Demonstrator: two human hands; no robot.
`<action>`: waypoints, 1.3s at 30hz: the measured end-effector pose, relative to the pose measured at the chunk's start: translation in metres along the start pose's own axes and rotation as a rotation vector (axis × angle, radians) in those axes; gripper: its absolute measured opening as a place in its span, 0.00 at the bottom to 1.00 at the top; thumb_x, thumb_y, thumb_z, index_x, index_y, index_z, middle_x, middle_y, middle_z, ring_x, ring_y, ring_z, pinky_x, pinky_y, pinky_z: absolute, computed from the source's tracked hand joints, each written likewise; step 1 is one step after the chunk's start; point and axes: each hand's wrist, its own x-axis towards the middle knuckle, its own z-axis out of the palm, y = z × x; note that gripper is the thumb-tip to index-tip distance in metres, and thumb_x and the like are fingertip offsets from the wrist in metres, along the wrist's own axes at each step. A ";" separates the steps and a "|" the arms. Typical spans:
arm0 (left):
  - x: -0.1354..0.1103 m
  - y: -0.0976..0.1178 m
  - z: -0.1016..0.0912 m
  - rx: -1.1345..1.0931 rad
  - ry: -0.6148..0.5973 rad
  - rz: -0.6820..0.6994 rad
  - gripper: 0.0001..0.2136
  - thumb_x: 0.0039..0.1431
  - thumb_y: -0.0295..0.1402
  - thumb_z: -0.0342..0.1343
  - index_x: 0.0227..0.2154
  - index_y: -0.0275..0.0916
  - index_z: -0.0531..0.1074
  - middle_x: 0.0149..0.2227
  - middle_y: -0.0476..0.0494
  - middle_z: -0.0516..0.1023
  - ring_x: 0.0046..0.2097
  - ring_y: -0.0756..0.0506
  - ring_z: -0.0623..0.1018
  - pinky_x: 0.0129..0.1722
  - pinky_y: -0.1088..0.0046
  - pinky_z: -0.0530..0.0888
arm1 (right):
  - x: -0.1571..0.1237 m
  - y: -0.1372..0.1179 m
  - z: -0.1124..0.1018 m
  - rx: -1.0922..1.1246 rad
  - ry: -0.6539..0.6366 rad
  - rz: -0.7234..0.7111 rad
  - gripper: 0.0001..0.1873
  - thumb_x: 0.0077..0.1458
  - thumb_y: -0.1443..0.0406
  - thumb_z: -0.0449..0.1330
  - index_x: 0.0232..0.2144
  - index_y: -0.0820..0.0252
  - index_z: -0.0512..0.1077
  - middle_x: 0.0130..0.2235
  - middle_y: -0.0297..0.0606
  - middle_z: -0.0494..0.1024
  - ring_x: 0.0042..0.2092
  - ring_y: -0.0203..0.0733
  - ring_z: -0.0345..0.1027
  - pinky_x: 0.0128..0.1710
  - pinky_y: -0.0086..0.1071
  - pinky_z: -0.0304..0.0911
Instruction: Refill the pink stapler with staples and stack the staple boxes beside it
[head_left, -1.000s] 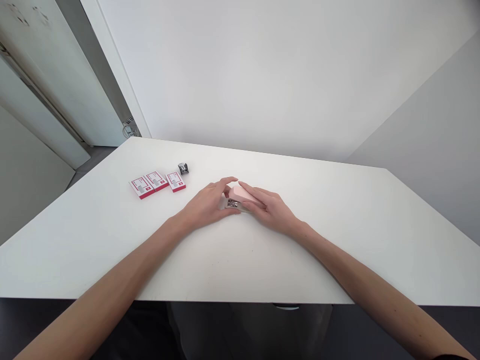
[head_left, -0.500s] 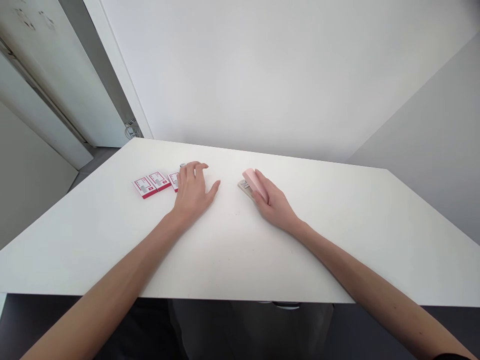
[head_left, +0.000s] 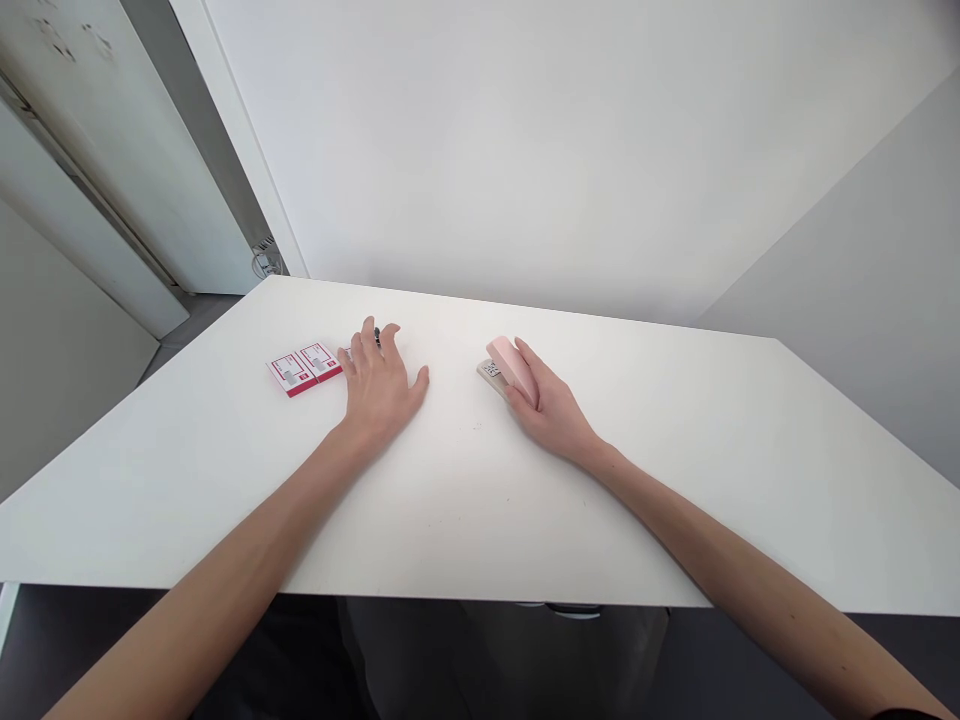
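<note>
My right hand is wrapped around a pink stapler that rests on the white table. Its labelled base shows at the left of my fingers. My left hand lies flat with fingers spread over the third red-and-white staple box, which is mostly hidden under it. Its fingertips reach a small black object, barely visible. Two more red-and-white staple boxes lie just left of that hand.
The table's near edge runs across the bottom of the view and its left edge slants toward a door at the back left. A white wall stands behind the table.
My left hand left the stapler, moved left to the staple boxes and now covers the nearest one. My right hand carried the stapler slightly back and to the right.
</note>
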 end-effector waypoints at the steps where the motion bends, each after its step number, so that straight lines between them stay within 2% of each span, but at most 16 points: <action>1: -0.001 0.002 -0.001 -0.002 -0.005 0.004 0.30 0.66 0.40 0.56 0.66 0.37 0.54 0.75 0.17 0.48 0.75 0.19 0.54 0.70 0.29 0.51 | 0.000 0.000 0.000 -0.002 -0.003 0.004 0.39 0.71 0.55 0.55 0.78 0.44 0.49 0.77 0.41 0.57 0.74 0.60 0.57 0.71 0.62 0.58; 5: -0.002 0.008 -0.005 -0.013 0.009 0.027 0.29 0.65 0.37 0.56 0.66 0.40 0.55 0.75 0.20 0.51 0.73 0.21 0.58 0.68 0.31 0.57 | 0.001 -0.001 0.000 -0.016 0.013 0.001 0.39 0.70 0.55 0.55 0.78 0.45 0.50 0.74 0.46 0.63 0.71 0.61 0.61 0.68 0.62 0.63; 9: -0.002 0.008 -0.004 0.003 0.033 0.034 0.29 0.64 0.37 0.57 0.66 0.40 0.57 0.72 0.21 0.56 0.73 0.22 0.59 0.70 0.31 0.53 | 0.001 0.000 0.002 -0.028 0.061 0.052 0.40 0.68 0.54 0.58 0.77 0.47 0.53 0.64 0.50 0.70 0.61 0.60 0.69 0.52 0.55 0.75; 12: -0.002 0.005 -0.001 0.001 0.028 0.011 0.31 0.63 0.39 0.58 0.66 0.41 0.56 0.74 0.22 0.54 0.75 0.20 0.55 0.71 0.27 0.48 | 0.002 0.002 0.002 -0.009 0.087 0.044 0.38 0.66 0.54 0.60 0.74 0.46 0.58 0.60 0.49 0.72 0.59 0.59 0.70 0.47 0.50 0.76; 15: -0.003 0.004 0.000 -0.017 -0.009 -0.004 0.30 0.65 0.39 0.57 0.66 0.41 0.54 0.75 0.21 0.52 0.75 0.20 0.55 0.70 0.25 0.49 | 0.002 0.002 0.002 0.015 0.087 0.035 0.36 0.65 0.53 0.62 0.72 0.46 0.61 0.58 0.48 0.73 0.57 0.57 0.70 0.45 0.48 0.76; 20: -0.004 0.007 -0.001 -0.047 -0.036 0.021 0.28 0.65 0.37 0.56 0.65 0.39 0.56 0.72 0.22 0.57 0.72 0.23 0.62 0.67 0.36 0.64 | 0.001 -0.004 0.000 0.069 0.054 0.056 0.38 0.65 0.49 0.62 0.72 0.48 0.60 0.55 0.47 0.72 0.52 0.53 0.71 0.39 0.44 0.75; 23: -0.004 0.010 -0.002 -0.069 -0.049 0.054 0.26 0.64 0.37 0.57 0.63 0.39 0.59 0.68 0.24 0.62 0.67 0.24 0.68 0.64 0.38 0.68 | 0.001 -0.008 -0.001 0.109 0.019 0.072 0.39 0.65 0.48 0.61 0.73 0.50 0.59 0.55 0.47 0.71 0.48 0.51 0.72 0.36 0.41 0.74; 28: -0.006 0.018 -0.008 -0.235 -0.144 0.154 0.26 0.63 0.40 0.58 0.61 0.42 0.60 0.67 0.31 0.64 0.68 0.30 0.67 0.58 0.49 0.75 | -0.001 -0.010 -0.001 0.144 -0.039 0.069 0.42 0.65 0.48 0.62 0.74 0.48 0.55 0.57 0.47 0.70 0.44 0.47 0.74 0.35 0.40 0.74; 32: -0.008 0.023 -0.010 -0.391 -0.225 0.160 0.24 0.65 0.42 0.57 0.60 0.44 0.61 0.64 0.36 0.69 0.65 0.35 0.71 0.59 0.54 0.76 | -0.002 -0.012 -0.001 0.176 -0.088 0.078 0.44 0.65 0.49 0.63 0.75 0.48 0.52 0.56 0.45 0.69 0.41 0.44 0.73 0.34 0.39 0.74; 34: -0.007 0.022 -0.010 -0.356 -0.176 0.169 0.20 0.66 0.40 0.55 0.58 0.43 0.64 0.62 0.36 0.71 0.65 0.34 0.71 0.60 0.54 0.74 | -0.002 -0.012 -0.001 0.177 -0.098 0.070 0.43 0.65 0.49 0.63 0.75 0.48 0.52 0.55 0.44 0.69 0.42 0.44 0.73 0.35 0.38 0.74; 36: -0.004 0.020 -0.010 -0.225 -0.080 0.147 0.16 0.66 0.39 0.55 0.54 0.41 0.66 0.59 0.34 0.72 0.62 0.33 0.73 0.59 0.53 0.73 | -0.002 -0.012 0.000 0.172 -0.097 0.065 0.42 0.65 0.50 0.63 0.74 0.48 0.52 0.55 0.44 0.68 0.42 0.44 0.73 0.34 0.38 0.74; 37: -0.003 0.019 -0.011 -0.150 -0.045 0.109 0.15 0.66 0.39 0.55 0.53 0.41 0.67 0.56 0.33 0.73 0.58 0.32 0.76 0.56 0.53 0.74 | -0.002 -0.012 0.000 0.170 -0.095 0.066 0.42 0.65 0.50 0.63 0.74 0.48 0.52 0.55 0.44 0.68 0.42 0.43 0.73 0.34 0.37 0.74; 39: 0.000 0.019 -0.015 -0.040 -0.048 -0.001 0.14 0.68 0.40 0.54 0.51 0.41 0.67 0.49 0.36 0.77 0.46 0.34 0.80 0.47 0.55 0.75 | -0.002 -0.011 0.000 0.166 -0.095 0.070 0.42 0.65 0.49 0.63 0.74 0.48 0.53 0.55 0.44 0.68 0.42 0.43 0.73 0.34 0.37 0.73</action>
